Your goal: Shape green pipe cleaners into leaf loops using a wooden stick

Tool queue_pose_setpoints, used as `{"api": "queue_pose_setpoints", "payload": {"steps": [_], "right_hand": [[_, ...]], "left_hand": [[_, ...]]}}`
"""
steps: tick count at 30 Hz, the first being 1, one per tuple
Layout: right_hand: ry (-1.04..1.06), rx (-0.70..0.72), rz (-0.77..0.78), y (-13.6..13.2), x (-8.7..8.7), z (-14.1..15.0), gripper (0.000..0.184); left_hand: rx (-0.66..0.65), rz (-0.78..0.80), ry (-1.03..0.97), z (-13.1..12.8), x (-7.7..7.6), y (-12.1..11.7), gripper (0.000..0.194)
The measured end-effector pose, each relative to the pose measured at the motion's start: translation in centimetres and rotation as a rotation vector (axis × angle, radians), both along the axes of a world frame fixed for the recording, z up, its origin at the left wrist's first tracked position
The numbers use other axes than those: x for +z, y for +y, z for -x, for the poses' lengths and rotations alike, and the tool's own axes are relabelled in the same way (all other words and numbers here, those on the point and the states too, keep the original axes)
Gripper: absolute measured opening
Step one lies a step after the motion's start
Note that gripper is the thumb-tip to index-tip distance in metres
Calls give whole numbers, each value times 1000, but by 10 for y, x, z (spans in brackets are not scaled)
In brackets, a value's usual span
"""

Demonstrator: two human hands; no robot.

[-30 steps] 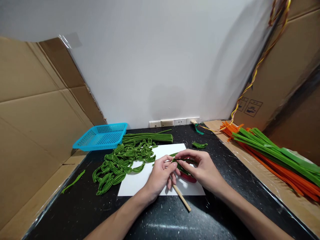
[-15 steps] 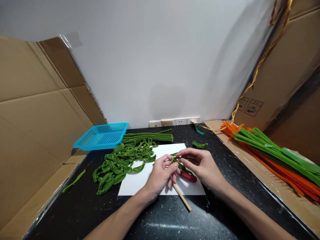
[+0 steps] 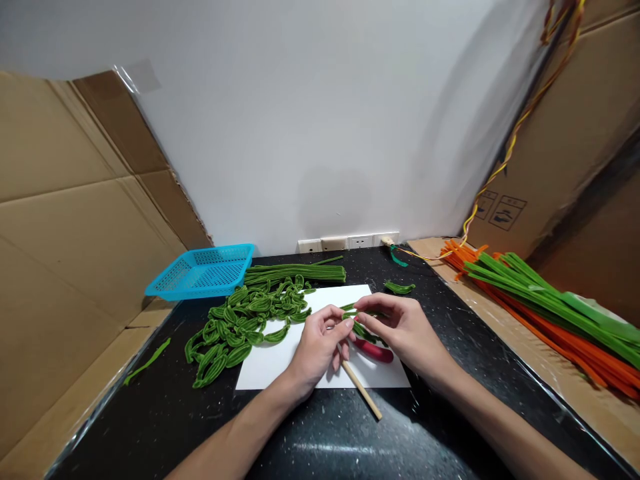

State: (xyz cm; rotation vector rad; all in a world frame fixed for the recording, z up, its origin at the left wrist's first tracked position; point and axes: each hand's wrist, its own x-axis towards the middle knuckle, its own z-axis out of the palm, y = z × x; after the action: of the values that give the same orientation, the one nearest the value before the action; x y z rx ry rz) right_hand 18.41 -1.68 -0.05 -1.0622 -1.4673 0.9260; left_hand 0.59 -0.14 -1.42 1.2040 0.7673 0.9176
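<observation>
Over a white sheet of paper (image 3: 280, 367), my left hand (image 3: 320, 347) and my right hand (image 3: 395, 327) meet, fingertips pinched around a green pipe cleaner (image 3: 349, 308). Where exactly each fingertip grips is partly hidden. Below my left fingers a thin wooden stick (image 3: 363, 392) slants toward the counter's front. A red curved handle (image 3: 375, 351), perhaps of a cutting tool, lies on the paper under my right hand. To the left of my hands spreads a pile of green pipe-cleaner leaves (image 3: 245, 320).
Behind the pile lies a bundle of green pipe cleaners (image 3: 300, 273). A blue perforated basket (image 3: 200, 273) stands back left. One leaf (image 3: 399, 288) sits beyond my right hand. Orange (image 3: 540, 327) and green pipe cleaners (image 3: 530, 287) rest on cardboard at right. Wall sockets (image 3: 347, 243) line the back.
My hands stay over the paper with fingertips together, shifting only slightly. More of the red handle shows beneath my right hand than a second ago.
</observation>
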Motion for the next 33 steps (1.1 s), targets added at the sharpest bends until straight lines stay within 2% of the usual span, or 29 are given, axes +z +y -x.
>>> {"api": "queue_pose_setpoints", "payload": {"steps": [7,17,25,29,33], "right_hand": [[-29,7,-50,-5,7,1,18],[31,26,13,-6,5,2,26],[11,-2,-35,-6,3,3,27],[-97,-32,-148,-10,-3,5,27],[-242,-61,-263,-15,-6,7,20]], "left_hand": [[72,-31,19,2,0,2,35],[196,-73,22,5,5,5,40],[208,-100,23,6,9,3,40],[229,-76,-18,5,9,1,38],[279,-90,-12,6,9,0,36]]}}
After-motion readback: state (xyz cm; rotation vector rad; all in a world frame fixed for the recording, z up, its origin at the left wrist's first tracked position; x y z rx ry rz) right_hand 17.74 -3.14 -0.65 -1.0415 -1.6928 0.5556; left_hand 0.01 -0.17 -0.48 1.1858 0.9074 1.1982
